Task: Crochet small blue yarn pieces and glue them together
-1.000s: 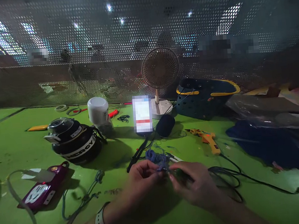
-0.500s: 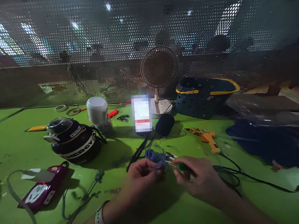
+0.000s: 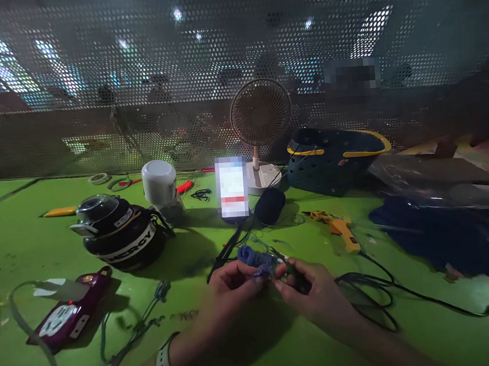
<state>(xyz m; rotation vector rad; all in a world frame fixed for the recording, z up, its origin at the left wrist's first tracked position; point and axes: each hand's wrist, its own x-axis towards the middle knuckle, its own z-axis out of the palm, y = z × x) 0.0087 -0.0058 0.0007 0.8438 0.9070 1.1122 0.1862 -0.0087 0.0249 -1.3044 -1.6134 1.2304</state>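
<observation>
Between the thumb and fingers of my left hand (image 3: pixel 236 285) is a small blue crocheted piece (image 3: pixel 265 270). My right hand (image 3: pixel 313 289) is closed around the dark green handle of a crochet hook (image 3: pixel 298 278), and its fingertips meet the edge of the piece. The hook's tip is hidden at the stitches. Just beyond my fingers lies a curled clump of blue yarn work (image 3: pixel 246 254). Near it on the table is a pointed tool (image 3: pixel 278 254), partly covered by my right hand. A dark ball of yarn (image 3: pixel 269 206) rests farther back.
A lit phone (image 3: pixel 232 186) stands before a fan (image 3: pixel 260 113). To the right are a dark basket (image 3: pixel 330 166), an orange glue gun (image 3: pixel 336 230) with its cord, and dark blue cloth (image 3: pixel 421 233). At left stand a black bottle (image 3: pixel 123 234), a white jar (image 3: pixel 159 182) and a purple power strip (image 3: pixel 72 309).
My right hand has moved left, bringing the crochet hook against the blue piece. The hook's light shaft, visible before, is now hidden. My left hand stays nearly in place.
</observation>
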